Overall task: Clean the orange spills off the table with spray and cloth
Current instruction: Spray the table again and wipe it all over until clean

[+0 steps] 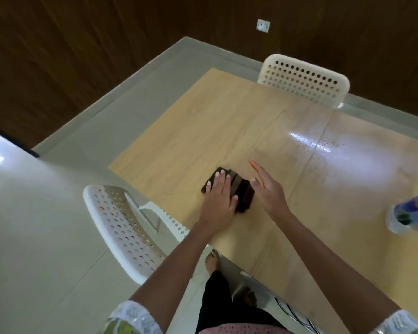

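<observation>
A dark brown folded cloth (pixel 243 194) lies on the light wooden table (pixel 227 126) near its left edge. My left hand (pixel 220 196) presses flat on the cloth with straight fingers. Just right of the cloth, my right hand (pixel 266 186) is held open with its fingers straight and pointing away; an orange smear shows on one fingertip. A spray bottle (pixel 410 213) with a blue and purple label stands at the table's right side, blurred. No orange spill is plainly visible on the wood.
A white perforated chair (pixel 123 227) stands at the table's near left corner; another white chair (pixel 304 78) is at the far side. Glare covers the table's right half. Pale floor and a dark wood wall lie beyond. My bare foot (pixel 211 259) is under the table edge.
</observation>
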